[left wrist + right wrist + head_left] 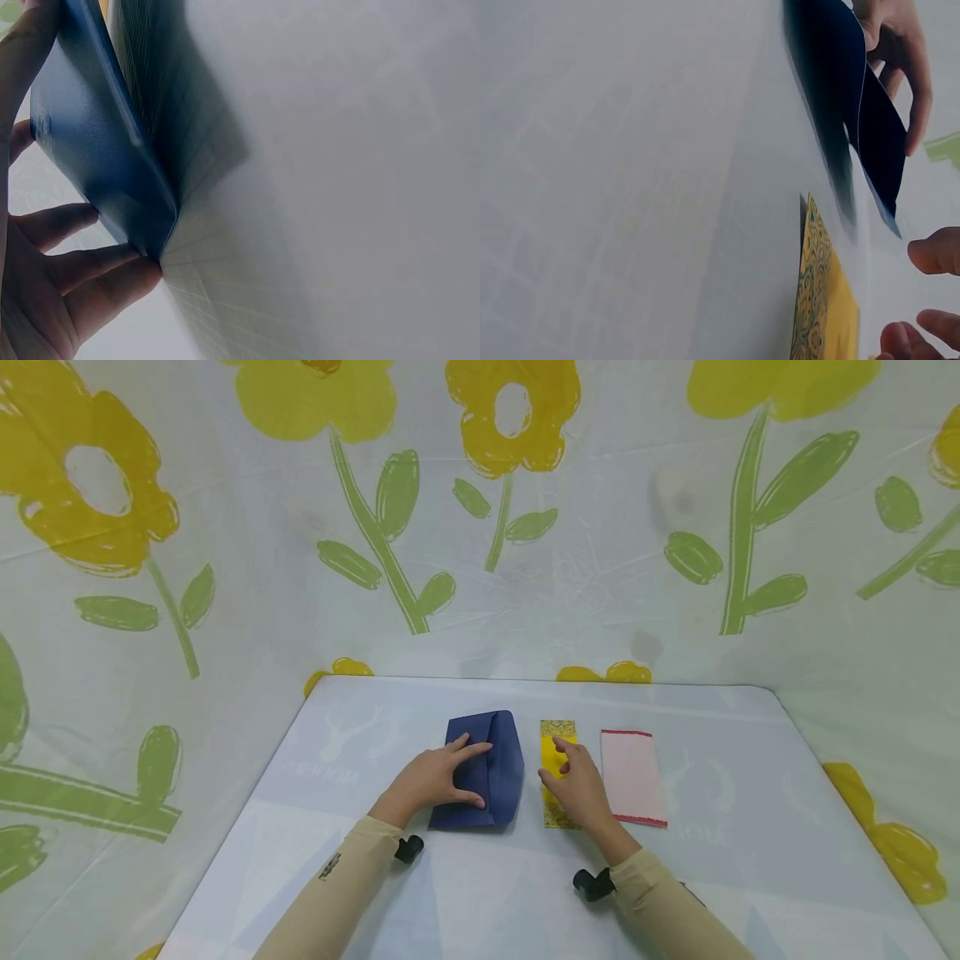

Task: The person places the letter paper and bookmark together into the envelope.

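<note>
A dark blue envelope (507, 777) lies on the table with its pointed flap spread to the right. My left hand (431, 777) rests on its left part, thumb and fingers spread apart over the blue paper. In the left wrist view, fingertips touch the edge of the envelope (112, 142). To the right lies a narrow yellow card (557, 727) with patterned ends. My right hand (581, 789) hovers over this card, thumb and fingers apart with nothing between them. The right wrist view shows its fingertips (937, 251) beside the yellow card (817, 292).
A pale pink rectangular packet (632, 777) with red ends lies right of the yellow card. All of it is on a pale printed table (750, 827). Behind the table hangs a white curtain (600, 593) with yellow flowers.
</note>
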Demonstrator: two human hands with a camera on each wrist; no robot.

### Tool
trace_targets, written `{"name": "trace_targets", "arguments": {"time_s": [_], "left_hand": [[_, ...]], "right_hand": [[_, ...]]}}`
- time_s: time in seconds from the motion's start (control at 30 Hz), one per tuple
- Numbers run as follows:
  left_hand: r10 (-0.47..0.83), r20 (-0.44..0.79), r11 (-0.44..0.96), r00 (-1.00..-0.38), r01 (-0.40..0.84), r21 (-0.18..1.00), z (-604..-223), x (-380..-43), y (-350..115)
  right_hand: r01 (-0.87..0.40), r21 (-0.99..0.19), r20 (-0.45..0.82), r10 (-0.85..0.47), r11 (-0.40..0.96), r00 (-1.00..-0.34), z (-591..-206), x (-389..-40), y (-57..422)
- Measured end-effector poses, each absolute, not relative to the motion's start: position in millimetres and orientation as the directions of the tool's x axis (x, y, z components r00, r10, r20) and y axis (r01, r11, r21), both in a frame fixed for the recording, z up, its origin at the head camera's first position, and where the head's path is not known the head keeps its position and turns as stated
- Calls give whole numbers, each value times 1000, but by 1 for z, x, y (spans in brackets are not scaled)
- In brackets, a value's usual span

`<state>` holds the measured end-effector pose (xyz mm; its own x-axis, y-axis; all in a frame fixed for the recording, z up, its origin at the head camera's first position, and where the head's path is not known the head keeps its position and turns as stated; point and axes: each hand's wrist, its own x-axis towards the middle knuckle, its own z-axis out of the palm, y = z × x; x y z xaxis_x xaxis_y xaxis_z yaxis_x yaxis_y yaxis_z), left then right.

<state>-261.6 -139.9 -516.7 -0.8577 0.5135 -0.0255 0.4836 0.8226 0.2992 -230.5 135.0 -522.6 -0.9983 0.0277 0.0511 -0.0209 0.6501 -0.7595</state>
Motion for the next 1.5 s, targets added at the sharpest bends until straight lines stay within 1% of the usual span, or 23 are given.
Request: {"name": "trace_targets", "arguments": {"time_s": [0.9,1.27,1.5], "left_hand": [[508,-26,821,-861,475,317,-517,-262,-141],[501,-46,826,-864,461,326,-516,-262,-140],[501,-50,827,-864,461,321,-515,-261,-140]], "right_hand": [[21,-724,32,63,689,-997,-526,-224,152],[53,-674,-14,60,736,-998,-531,-227,156],[95,-637,-77,59,765,-995,-531,-230,156]]}}
